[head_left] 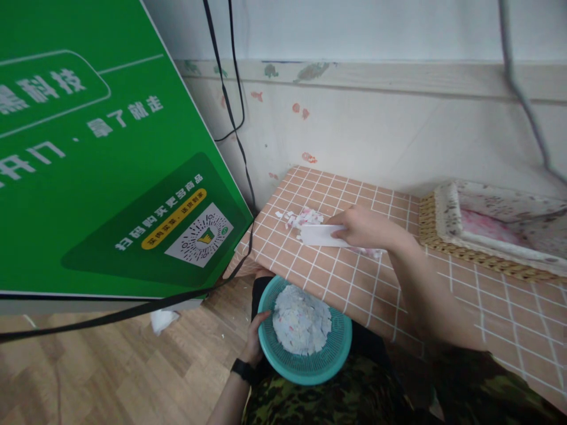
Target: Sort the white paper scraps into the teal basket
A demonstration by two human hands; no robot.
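Observation:
My left hand (254, 341) grips the left rim of a teal plastic colander (305, 375), which rests on my lap below the table edge. Inside the colander lies a heap of small white paper-like scraps (302, 323), a few with pink marks. On the tiled-pattern tabletop, my right hand (362, 225) is closed around the right end of a flat white card-like piece (315, 235). Just beyond that piece is a small pile of white and pink scraps (305, 217). More scraps (370, 252) show under my right wrist.
A woven basket (427, 221) with a printed cloth lining stands at the right on the table. To the left rises a large green printed panel (110, 177). A black strap (241, 153) hangs past the table's left corner. White litter (163, 320) lies on the wooden floor.

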